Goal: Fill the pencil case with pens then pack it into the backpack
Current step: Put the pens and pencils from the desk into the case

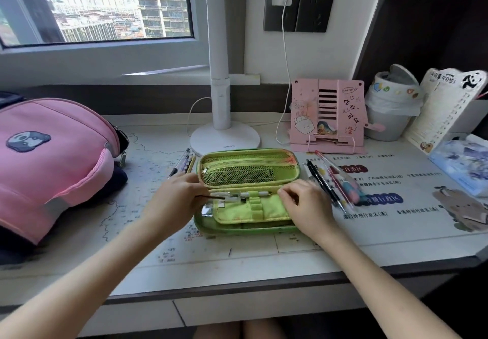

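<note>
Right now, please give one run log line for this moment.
case: open, on desk | left hand: holds pen at loops | right hand: on case | backpack: left | loose pens: right

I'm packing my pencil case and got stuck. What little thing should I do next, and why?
Probably slide the clear pen further through the green elastic loops. Your left hand pinches its end and your right hand steadies the flap, while more pens wait on the desk beside the open pencil case.
</note>
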### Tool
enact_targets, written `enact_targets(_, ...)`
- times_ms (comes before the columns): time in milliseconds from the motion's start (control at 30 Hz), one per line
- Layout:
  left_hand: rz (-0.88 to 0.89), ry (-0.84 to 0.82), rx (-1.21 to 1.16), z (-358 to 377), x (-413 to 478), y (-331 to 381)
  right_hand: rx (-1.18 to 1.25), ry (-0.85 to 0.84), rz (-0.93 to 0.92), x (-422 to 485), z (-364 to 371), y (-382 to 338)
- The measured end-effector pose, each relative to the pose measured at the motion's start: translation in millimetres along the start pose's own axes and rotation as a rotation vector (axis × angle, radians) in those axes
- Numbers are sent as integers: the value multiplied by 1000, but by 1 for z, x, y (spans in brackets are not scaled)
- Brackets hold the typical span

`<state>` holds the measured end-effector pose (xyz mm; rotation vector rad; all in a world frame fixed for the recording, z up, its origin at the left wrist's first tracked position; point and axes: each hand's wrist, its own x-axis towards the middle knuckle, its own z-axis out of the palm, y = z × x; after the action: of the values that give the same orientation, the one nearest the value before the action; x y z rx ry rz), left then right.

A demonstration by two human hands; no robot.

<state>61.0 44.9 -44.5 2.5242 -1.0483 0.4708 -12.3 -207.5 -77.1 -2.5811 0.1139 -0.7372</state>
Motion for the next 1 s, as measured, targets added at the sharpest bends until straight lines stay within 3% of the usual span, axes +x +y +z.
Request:
enact_targets(233,93,-16,-67,19,14,16,-15,-26,-18,1,3,1)
enact_targets(500,45,-31,-144,42,35,46,25,-34,-25,0,-1,-1)
enact_targets(667,32,-29,-128,39,23,34,-22,246,81,-1,-18,7)
enact_targets(767,-5,-19,-129,31,15,26,-96,298,176,7,-33,22)
enact_targets(867,-128,70,-218,20,6,12,-84,264,106,10,-33,18)
enact_targets(1000,-546,241,-188,7,-5,-30,-15,143,-30,9,-13,-11)
